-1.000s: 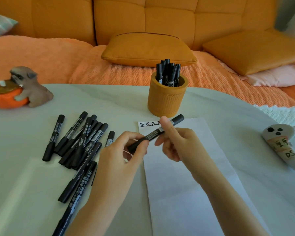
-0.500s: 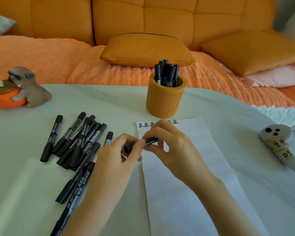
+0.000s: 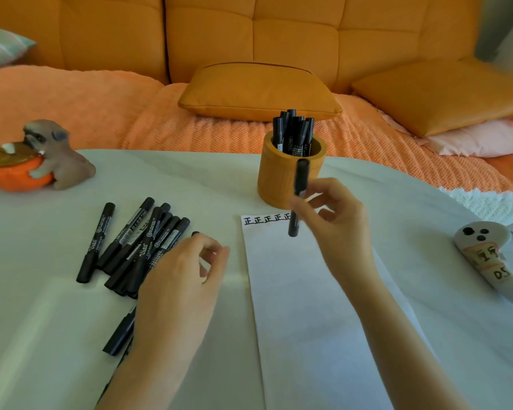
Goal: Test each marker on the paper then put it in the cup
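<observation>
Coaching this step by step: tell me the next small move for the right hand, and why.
Probably lift the marker over the cup rim and drop it in. The right hand pinches it nearly upright, apparently capped, just in front of the cup, and tally marks already line the top of the paper.

Home, living room. Orange tufted sofa (image 3: pixel 293 39) at 12 o'clock, loose cushions (image 3: pixel 258 93) and knit throw (image 3: pixel 101 113) on seat. Dog figurine (image 3: pixel 57 155) at 10 o'clock on white table (image 3: pixel 190 179), ghost toy (image 3: pixel 486 255) at 3 o'clock.
</observation>
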A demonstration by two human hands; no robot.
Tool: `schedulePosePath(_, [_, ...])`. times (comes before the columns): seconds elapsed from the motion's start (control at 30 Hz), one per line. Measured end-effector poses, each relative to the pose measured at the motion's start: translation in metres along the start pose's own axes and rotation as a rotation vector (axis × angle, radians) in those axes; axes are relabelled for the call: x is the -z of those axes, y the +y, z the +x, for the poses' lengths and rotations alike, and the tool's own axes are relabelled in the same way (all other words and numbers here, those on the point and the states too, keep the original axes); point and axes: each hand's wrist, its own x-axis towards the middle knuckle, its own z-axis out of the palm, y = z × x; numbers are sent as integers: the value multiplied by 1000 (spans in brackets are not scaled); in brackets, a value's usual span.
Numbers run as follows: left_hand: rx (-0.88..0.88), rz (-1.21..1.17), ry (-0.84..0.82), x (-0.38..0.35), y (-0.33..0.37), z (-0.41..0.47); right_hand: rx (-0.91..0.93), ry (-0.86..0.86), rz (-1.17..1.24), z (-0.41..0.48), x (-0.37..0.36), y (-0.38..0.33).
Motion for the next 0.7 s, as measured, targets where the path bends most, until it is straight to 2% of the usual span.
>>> schedulePosePath(0.13, [32,197,-12,-1,-11,1,35,169,42,28,2,-5])
schedulePosePath(0.23, [39,268,-39,-2,-13,1,125,295,57,53,-1,-11])
schedulePosePath(0.37, [56,306,-81,-3,-16,1,257,368,-6,79,-5,-11])
schedulePosePath(0.53, [53,322,-99,-3,-17,1,340,376,-86,96,-7,-5])
schedulePosePath(0.7, [79,313,-117,-5,-19,2,289,237,-221,102,-14,9])
